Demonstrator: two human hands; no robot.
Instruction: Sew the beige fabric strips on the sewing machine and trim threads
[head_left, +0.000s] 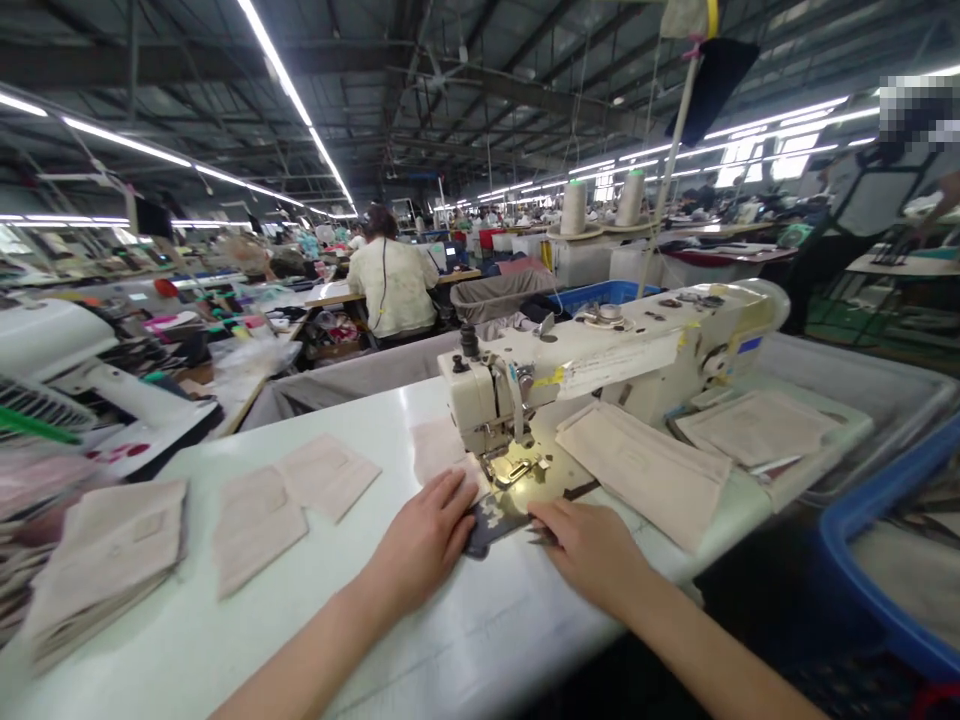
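Observation:
My left hand (427, 535) lies flat with its fingers stretched over a beige fabric piece (439, 447), just left of the needle area of a sewing machine (592, 365). The presser foot (517, 470) stands over the lit metal plate (517, 495). On the other side, my right hand (589, 545) rests at the plate's front edge with its fingers curled together. Something small and dark shows under those fingers, too little of it to name. A folded beige fabric stack (645, 470) lies to the right of the needle.
Beige pieces with small patches (259, 520) and a thicker fabric pile (112, 555) lie on the left of the table. More fabric (757, 428) sits at right, near a blue basket (847, 540). A white fan (67, 370) stands far left; a person (394, 280) sits ahead.

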